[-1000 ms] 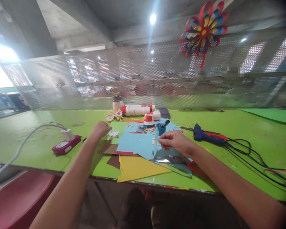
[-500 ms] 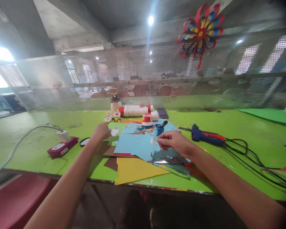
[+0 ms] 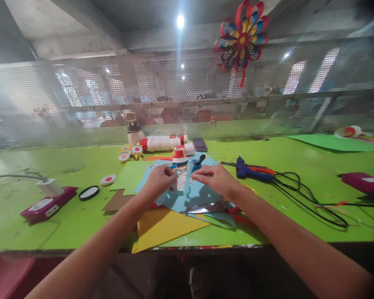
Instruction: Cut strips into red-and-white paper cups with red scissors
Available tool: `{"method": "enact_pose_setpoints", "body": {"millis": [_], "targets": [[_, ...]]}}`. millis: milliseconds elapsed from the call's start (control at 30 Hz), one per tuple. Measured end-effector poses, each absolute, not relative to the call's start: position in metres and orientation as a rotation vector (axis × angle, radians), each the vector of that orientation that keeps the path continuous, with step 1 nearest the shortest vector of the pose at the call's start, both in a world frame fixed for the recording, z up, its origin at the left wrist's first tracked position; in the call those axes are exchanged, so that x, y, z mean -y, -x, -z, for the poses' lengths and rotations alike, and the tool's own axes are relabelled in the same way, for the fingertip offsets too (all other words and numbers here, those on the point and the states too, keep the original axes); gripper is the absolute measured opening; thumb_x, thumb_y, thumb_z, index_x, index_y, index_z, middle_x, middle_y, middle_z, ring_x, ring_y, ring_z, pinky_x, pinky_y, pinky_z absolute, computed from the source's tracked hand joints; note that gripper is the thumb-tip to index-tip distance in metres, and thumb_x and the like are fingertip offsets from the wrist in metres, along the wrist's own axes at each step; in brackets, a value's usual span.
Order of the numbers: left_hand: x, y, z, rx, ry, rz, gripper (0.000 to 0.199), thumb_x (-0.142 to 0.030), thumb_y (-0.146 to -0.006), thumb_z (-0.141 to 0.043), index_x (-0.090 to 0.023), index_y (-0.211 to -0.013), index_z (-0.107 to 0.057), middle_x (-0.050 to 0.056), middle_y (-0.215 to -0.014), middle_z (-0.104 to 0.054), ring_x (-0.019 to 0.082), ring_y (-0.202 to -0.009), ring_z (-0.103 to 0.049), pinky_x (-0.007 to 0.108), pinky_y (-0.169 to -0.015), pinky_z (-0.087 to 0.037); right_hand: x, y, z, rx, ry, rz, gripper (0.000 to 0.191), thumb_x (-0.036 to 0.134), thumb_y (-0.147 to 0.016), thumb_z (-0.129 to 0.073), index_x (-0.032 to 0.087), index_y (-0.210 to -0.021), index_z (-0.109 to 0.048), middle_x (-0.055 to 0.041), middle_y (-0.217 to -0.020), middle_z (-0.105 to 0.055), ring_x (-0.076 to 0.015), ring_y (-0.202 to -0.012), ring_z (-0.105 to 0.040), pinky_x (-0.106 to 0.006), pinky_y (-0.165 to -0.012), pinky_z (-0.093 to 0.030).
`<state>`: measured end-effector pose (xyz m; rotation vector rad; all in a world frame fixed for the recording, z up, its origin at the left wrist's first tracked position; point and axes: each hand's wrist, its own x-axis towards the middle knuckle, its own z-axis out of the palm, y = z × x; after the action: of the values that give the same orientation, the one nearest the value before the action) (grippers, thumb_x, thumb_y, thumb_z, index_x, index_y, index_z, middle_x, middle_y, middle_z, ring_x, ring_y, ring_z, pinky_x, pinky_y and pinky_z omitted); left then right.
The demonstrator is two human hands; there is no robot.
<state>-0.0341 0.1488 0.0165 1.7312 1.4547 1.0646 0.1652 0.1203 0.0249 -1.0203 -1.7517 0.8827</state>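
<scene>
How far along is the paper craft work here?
Looks done: the yellow-petalled round discs with white faces at the back.
In hand: a pale blue translucent strip in the right hand; the left hand is by a small white piece, grip unclear.
Left: probably the loose white disc with a red centre, which has no petals. Total planned: can't tell.

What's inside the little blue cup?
A black stick, maybe a marker, pokes out of the blue cup. Anything deeper is hidden by the cup's walls, so I can't tell.
</scene>
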Motion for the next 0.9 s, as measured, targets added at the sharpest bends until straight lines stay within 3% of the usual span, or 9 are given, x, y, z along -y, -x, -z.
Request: {"method": "enact_pose_setpoints", "body": {"millis": [233,633,900], "targets": [[-0.131,0.028,-0.021,-1.241,-1.464,-1.093,0.013,-0.015,-0.059,-0.063,-0.018,-0.061,-0.05,-0.001,-0.057,-0.057,0.013,-0.052,-0.055,0.025,-0.045,-0.048,-0.123,-0.161,-0.018,1.868,1.095,-0.715,0.015,0.027,-0.077,-0.067,0.02,-0.082,-0.079,-0.0018,-0.066,-0.062,-0.0145,-0.063,-0.048,-0.029,-0.061,-0.038],[-0.124,0.029,-0.021,-1.144,-1.317,-1.13,0.019,-0.017,-0.059,-0.07,-0.017,-0.059,-0.05,0.0,-0.057,-0.056,0.011,-0.052,-0.054,0.024,-0.045,-0.047,-0.121,-0.156,-0.014,1.999,1.167,-0.464,0.014,0.022,-0.08,-0.065,0.021,-0.077,-0.079,-0.0007,-0.061,-0.053,-0.0148,-0.061,-0.049,-0.028,-0.06,-0.037],[-0.126,0.029,-0.016,-1.083,-1.239,-1.07,0.021,-0.015,-0.06,-0.07,-0.016,-0.059,-0.049,-0.003,-0.053,-0.052,0.009,-0.047,-0.051,0.025,-0.048,-0.049,-0.12,-0.153,-0.011,1.987,1.151,-0.351,0.012,0.019,-0.079,-0.066,0.02,-0.078,-0.078,-0.0025,-0.066,-0.057,-0.0148,-0.06,-0.05,-0.029,-0.06,-0.036]]}}
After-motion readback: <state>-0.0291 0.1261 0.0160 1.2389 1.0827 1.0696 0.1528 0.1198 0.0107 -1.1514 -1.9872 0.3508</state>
